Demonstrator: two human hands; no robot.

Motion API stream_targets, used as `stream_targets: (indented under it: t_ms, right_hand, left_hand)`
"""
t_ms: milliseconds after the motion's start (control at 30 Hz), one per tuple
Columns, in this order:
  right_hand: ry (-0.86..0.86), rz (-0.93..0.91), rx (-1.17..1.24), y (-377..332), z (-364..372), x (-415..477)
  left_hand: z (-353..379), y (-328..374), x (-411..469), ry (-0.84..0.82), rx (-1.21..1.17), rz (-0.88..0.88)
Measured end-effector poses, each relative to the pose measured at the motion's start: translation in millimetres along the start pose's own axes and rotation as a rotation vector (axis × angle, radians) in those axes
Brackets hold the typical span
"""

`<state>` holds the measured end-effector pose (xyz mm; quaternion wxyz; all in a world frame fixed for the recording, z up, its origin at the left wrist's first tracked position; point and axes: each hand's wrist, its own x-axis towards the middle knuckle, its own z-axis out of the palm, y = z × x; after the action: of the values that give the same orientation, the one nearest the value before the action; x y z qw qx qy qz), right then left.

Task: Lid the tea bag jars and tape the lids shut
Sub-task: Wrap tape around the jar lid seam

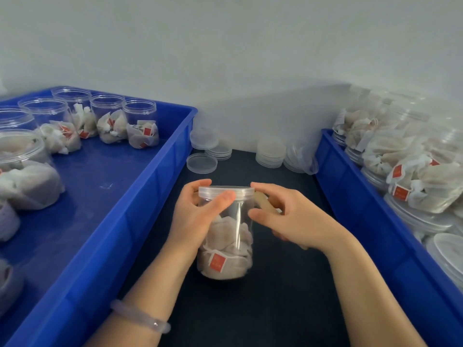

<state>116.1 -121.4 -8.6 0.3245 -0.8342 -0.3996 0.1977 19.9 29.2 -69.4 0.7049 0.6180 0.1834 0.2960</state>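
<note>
labels: each tea bag carries a small red tag with pale print; the print is too small to read. no brand name is legible anywhere.

jar: clear plastic, upright on the black mat, centre of the frame, between the two bins. tea bags fill its lower half. a clear lid sits on its mouth.

left hand: grasps the jar from the left at the lid line. the thumb lies across the front of the lid rim and the jar shoulder; the fingertips wrap behind the lid. a pale bracelet sits on the wrist.

right hand: just right of the jar. its fingers curl round a tan roll, which stands just beside the lid rim. the forefinger tip reaches the right edge of the lid; the thumb tip is close to the jar wall, contact cannot be confirmed.

left bin: blue, left of the frame. holds open jars with tea bags, all upright.

right bin: blue, right of the frame. holds lidded jars lying on their sides, stacked.

spare lids: in stacks and singly on the mat, upper centre, between the bins and near the wall.
</note>
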Motion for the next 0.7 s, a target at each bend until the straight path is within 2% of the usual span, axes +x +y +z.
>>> stream_targets:
  t_ms: [133,233,400,567,700]
  right_hand:
    - [0.067,-0.041,-0.017,3.0,-15.2,-7.6]
    - [0.110,0.003,-0.027,4.0,-16.9,-5.3]
    - [0.125,-0.052,0.047,8.9,-11.4,-3.1]
    - [-0.058,-0.070,0.134,9.2,-13.3,-2.6]
    - [-0.163,-0.060,0.262,8.9,-10.7,-6.9]
  left_hand:
    - [-3.9,-0.9,1.6,-0.001,-0.048,0.006]
    - [-4.0,-2.3,1.1,-0.023,-0.093,-0.012]
    - [-5.6,-5.0,-0.6,-0.134,-0.140,-0.001]
    - [-8.3,-8.9,-2.6,-0.245,-0.176,-0.020]
    - [-6.1,-5.3,-3.8,-0.223,-0.075,-0.002]
